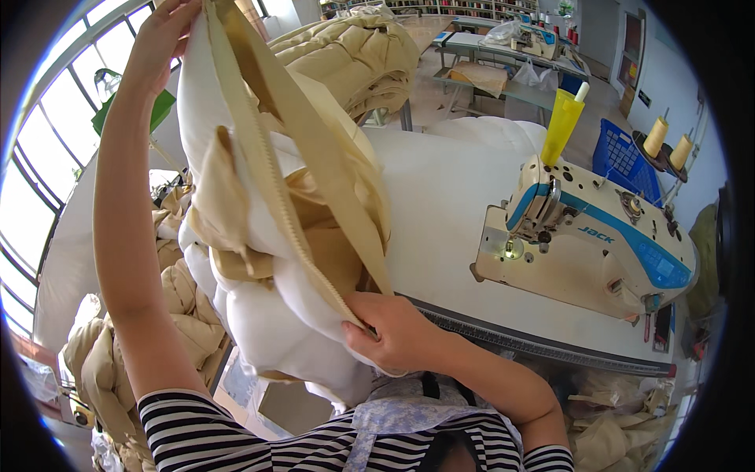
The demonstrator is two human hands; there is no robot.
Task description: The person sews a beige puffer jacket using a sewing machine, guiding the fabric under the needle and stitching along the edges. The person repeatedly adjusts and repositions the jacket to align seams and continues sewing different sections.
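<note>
I hold a padded garment piece (267, 322) in white and khaki up between both hands, its long pale zipper (287, 224) running diagonally down to the lower right. My left hand (165, 35), raised at top left, pinches the upper end beside a khaki fabric band (314, 165). Low in the middle, my right hand (389, 334) has its fingers closed on the zipper edge and band. A white industrial sewing machine (598, 236) with blue trim stands to the right, a yellow tube (560, 126) on its top. The garment hides part of the worktable (432, 173) behind it.
Khaki padded pieces heap on the left (102, 362) and on a rear table (354, 59). A blue basket (625, 157) and two thread cones (655, 138) sit behind the machine. A ruler strip (535, 342) lines the table's front edge. More fabric (609, 425) lies below right.
</note>
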